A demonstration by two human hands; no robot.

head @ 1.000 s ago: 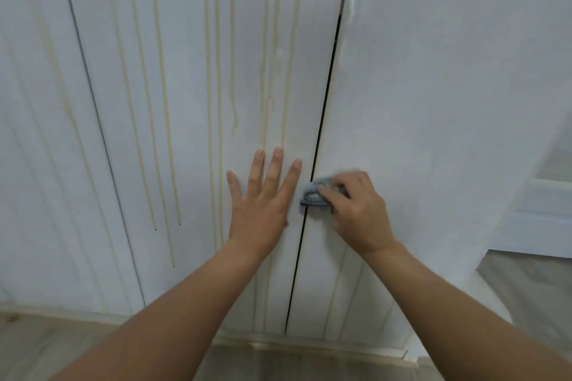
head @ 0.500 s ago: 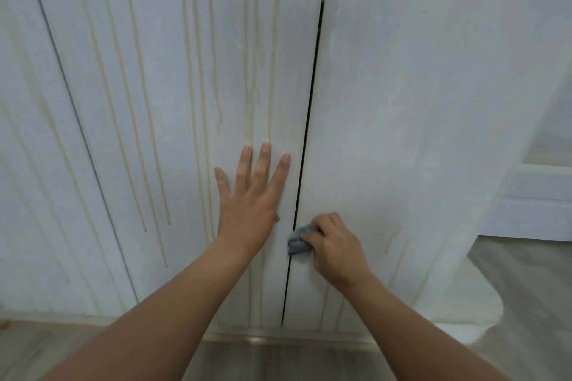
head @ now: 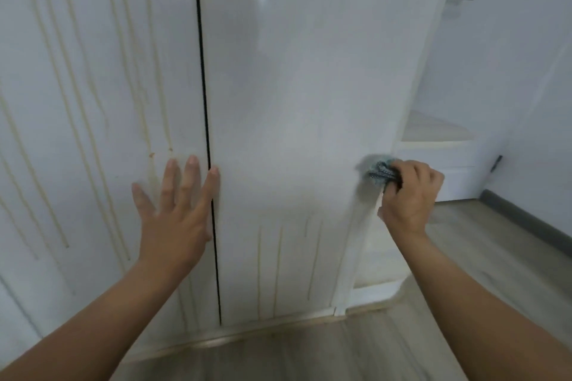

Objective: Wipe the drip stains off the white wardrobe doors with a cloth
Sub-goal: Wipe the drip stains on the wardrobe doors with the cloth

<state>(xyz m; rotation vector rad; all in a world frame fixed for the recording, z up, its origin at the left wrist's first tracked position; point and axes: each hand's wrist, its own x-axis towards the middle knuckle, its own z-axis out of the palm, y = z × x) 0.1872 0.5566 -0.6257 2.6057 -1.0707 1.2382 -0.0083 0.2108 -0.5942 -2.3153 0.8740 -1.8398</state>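
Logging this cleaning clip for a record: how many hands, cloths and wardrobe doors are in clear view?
Hands: 2, left hand and right hand
Cloths: 1, grey-blue cloth
Wardrobe doors: 2, left door and right door
Total: 5

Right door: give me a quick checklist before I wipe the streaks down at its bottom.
1. Cloth gripped in right hand: ok.
2. Cloth at the right door edge: ok.
3. Left hand flat, bracing beside the gap: ok.
4. Low streaks on right door gone: not ok.
5. Left door clean: not ok.
6. Cloth clean enough: cannot tell, blurred.
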